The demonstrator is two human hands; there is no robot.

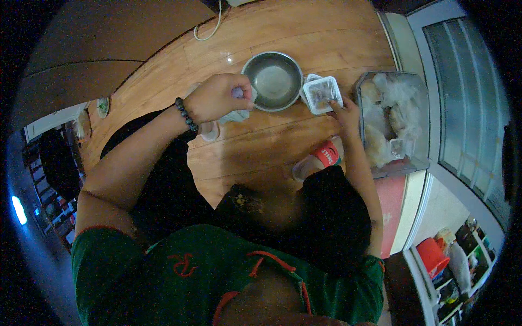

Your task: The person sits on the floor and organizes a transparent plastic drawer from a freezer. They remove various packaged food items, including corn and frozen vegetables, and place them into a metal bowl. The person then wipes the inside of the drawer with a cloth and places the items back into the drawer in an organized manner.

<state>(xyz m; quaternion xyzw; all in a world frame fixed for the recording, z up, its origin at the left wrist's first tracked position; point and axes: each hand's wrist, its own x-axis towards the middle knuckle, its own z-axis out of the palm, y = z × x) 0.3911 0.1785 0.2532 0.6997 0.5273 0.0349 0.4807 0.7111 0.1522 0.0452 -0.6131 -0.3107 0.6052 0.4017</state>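
My right hand (346, 115) pinches the near right edge of a small square plastic tray (322, 93), white-rimmed with a clear, shiny middle. Part of another white tray (312, 79) shows just behind it. To the left, my left hand (217, 98), a dark bead bracelet at its wrist, is closed with the fingers curled. A purplish-white bit shows at its fingers; I cannot make out what it is. Pale, cloth-like material (237, 116) lies below that hand. Between the hands and farther off stands a round metal basin (272, 81).
On the right is a grey bin (399, 167) holding plastic bags and wrapped things. A bottle with a red label (326, 154) lies by my right knee. A clear plastic container (210, 132) sits below my left wrist. A white cable (209, 37) curls on the wooden floor (337, 32).
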